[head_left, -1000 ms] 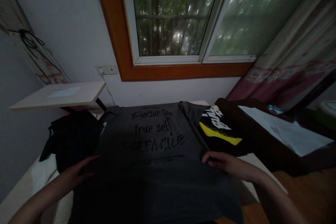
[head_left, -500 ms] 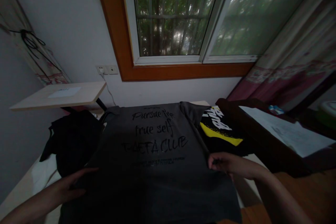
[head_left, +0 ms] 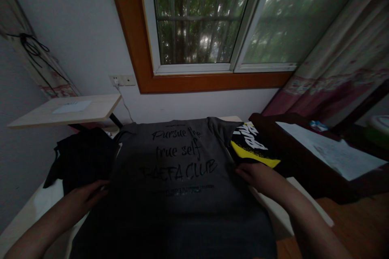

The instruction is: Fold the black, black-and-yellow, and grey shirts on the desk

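Note:
A dark grey T-shirt (head_left: 182,214) lies spread over the table, its black lettering facing up and its sleeves at the far end. My left hand (head_left: 86,199) is at the shirt's left edge, fingers and thumb closed on the cloth. On the opposite edge, my right hand (head_left: 257,176) pinches the fabric beside the lettering; its fingertips are partly hidden. The shirt's lower part runs out of view at the bottom.
Black clothing (head_left: 86,158) is heaped on the left, under a raised wooden shelf (head_left: 100,107). A black, yellow and white garment (head_left: 255,145) lies to the right. Beyond it, a sheet of paper (head_left: 328,149) rests on dark furniture. A window (head_left: 200,20) is behind the table (head_left: 276,210).
Both hands have moved farther up the shirt's side edges, toward the sleeves. My left fingers, stretched over the cloth before, are now closed at the edge. The shirt lies nearly where it was.

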{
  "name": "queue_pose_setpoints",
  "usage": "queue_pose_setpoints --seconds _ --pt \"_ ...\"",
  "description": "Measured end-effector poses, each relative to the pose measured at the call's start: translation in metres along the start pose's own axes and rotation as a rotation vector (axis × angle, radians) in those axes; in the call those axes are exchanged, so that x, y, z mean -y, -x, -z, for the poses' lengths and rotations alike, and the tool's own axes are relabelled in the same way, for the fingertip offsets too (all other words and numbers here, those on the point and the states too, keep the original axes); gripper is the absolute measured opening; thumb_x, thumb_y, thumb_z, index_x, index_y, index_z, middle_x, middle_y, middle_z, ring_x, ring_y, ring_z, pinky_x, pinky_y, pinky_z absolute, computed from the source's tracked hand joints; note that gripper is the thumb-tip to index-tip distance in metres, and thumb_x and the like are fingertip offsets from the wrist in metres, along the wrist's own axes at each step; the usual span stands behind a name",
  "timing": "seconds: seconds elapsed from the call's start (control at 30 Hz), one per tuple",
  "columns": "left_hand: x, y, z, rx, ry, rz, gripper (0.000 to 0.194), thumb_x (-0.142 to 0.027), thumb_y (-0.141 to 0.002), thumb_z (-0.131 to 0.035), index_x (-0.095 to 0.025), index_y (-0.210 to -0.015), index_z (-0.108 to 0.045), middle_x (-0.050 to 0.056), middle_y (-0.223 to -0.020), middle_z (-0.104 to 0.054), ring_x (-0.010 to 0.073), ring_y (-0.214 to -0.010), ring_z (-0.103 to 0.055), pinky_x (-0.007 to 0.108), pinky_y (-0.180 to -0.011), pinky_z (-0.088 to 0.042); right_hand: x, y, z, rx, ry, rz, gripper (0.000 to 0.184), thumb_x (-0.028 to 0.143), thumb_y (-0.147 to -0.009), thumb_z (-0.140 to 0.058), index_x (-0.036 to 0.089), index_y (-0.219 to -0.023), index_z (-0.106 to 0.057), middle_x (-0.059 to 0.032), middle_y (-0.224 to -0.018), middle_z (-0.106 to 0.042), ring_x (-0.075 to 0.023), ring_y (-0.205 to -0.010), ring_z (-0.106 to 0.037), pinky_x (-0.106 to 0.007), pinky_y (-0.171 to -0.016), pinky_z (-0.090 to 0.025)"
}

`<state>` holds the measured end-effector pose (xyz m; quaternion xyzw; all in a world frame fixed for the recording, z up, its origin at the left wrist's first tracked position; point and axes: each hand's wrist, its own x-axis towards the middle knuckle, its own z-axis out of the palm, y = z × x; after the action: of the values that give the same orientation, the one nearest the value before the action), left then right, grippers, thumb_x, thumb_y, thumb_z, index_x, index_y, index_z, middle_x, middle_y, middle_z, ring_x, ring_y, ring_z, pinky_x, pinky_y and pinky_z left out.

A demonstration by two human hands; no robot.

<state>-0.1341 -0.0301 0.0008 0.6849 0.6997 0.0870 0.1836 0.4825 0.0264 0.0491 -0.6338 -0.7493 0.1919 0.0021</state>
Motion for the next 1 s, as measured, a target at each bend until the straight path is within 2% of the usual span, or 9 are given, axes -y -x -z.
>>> queue_pose_setpoints --seconds 0.07,0.2,0.27,0.33,0.43,0.53,0.7,0.8,1.0 --pt "-0.020 -0.015 -0.003 -0.006 -0.056 -0.075 0.055 -0.061 -0.090 -0.047 -0.027 -0.126 -0.071 0.006 -0.126 -0.073 0.0284 -0.114 -0.070 0.042 -0.104 -0.053 0.017 -0.011 -0.002 -0.091 0.063 0.067 0.033 0.036 -0.101 -0.045 0.023 -0.101 -0.076 -0.0101 -0.096 -0.075 -0.0243 -0.088 -0.072 -0.031 -0.076 -0.049" --pt "-0.069 -0.052 -0.019 -0.077 -0.197 -0.246 0.057 -0.055 -0.096 -0.043 -0.025 -0.143 -0.059 0.007 -0.146 -0.061 0.0267 -0.134 -0.057 0.045 -0.118 -0.039 0.056 -0.048 -0.016 -0.217 0.124 0.210 0.037 0.027 -0.102 -0.042 0.021 -0.126 -0.069 -0.0126 -0.116 -0.073 -0.0246 -0.102 -0.071 -0.033 -0.090 -0.052" --pt "-0.093 -0.073 -0.029 -0.052 -0.239 -0.325 0.058 -0.052 -0.097 -0.044 -0.023 -0.146 -0.056 0.008 -0.154 -0.052 0.0263 -0.142 -0.049 0.043 -0.120 -0.036 0.073 -0.074 -0.028 -0.280 0.134 0.312 0.041 0.024 -0.101 -0.044 0.017 -0.136 -0.063 -0.0140 -0.128 -0.069 -0.0263 -0.119 -0.064 -0.036 -0.104 -0.047" --pt "-0.115 -0.095 -0.039 -0.037 -0.277 -0.355 0.059 -0.050 -0.098 -0.046 -0.021 -0.148 -0.053 0.010 -0.161 -0.043 0.0283 -0.149 -0.039 0.045 -0.121 -0.033 0.088 -0.101 -0.042 -0.307 0.147 0.399 0.046 0.025 -0.100 -0.046 0.013 -0.143 -0.057 -0.0153 -0.146 -0.058 -0.0284 -0.139 -0.049 -0.039 -0.117 -0.038" --pt "-0.143 -0.129 -0.051 -0.033 -0.318 -0.332 0.062 -0.052 -0.098 -0.045 -0.019 -0.151 -0.048 0.012 -0.165 -0.034 0.0322 -0.154 -0.028 0.051 -0.122 -0.031 0.104 -0.142 -0.061 -0.288 0.154 0.366 0.057 0.036 -0.101 -0.049 0.009 -0.152 -0.047 -0.0193 -0.161 -0.037 -0.0331 -0.153 -0.028 -0.046 -0.123 -0.028" --pt "-0.160 -0.156 -0.064 -0.082 -0.325 -0.247 0.063 -0.051 -0.101 -0.040 -0.016 -0.153 -0.043 0.014 -0.166 -0.031 0.0323 -0.155 -0.024 0.055 -0.122 -0.028 0.116 -0.174 -0.075 -0.272 0.136 0.281 0.063 0.044 -0.102 -0.047 0.012 -0.156 -0.040 -0.0180 -0.166 -0.029 -0.0339 -0.155 -0.022 -0.050 -0.123 -0.026" --pt "-0.154 -0.174 -0.081 -0.214 -0.331 -0.175 0.062 -0.048 -0.103 -0.034 -0.015 -0.155 -0.041 0.014 -0.165 -0.031 0.0295 -0.154 -0.027 0.054 -0.124 -0.023 0.116 -0.195 -0.085 -0.368 0.109 0.257 0.060 0.048 -0.104 -0.043 0.019 -0.156 -0.042 -0.0140 -0.166 -0.031 -0.0315 -0.153 -0.027 -0.050 -0.124 -0.023" --pt "-0.135 -0.174 -0.084 -0.282 -0.329 -0.176 0.061 -0.046 -0.103 -0.033 -0.015 -0.155 -0.041 0.013 -0.165 -0.033 0.0277 -0.154 -0.028 0.053 -0.125 -0.021 0.102 -0.195 -0.086 -0.439 0.074 0.254 0.057 0.046 -0.104 -0.043 0.020 -0.154 -0.045 -0.0137 -0.164 -0.034 -0.0290 -0.151 -0.034 -0.047 -0.123 -0.027" --pt "-0.089 -0.165 -0.076 -0.324 -0.315 -0.114 0.059 -0.044 -0.102 -0.033 -0.016 -0.153 -0.044 0.013 -0.163 -0.037 0.0284 -0.153 -0.031 0.054 -0.124 -0.025 0.061 -0.194 -0.083 -0.543 0.024 0.182 0.052 0.042 -0.105 -0.040 0.012 -0.144 -0.057 -0.0165 -0.156 -0.047 -0.0284 -0.147 -0.040 -0.047 -0.122 -0.031"
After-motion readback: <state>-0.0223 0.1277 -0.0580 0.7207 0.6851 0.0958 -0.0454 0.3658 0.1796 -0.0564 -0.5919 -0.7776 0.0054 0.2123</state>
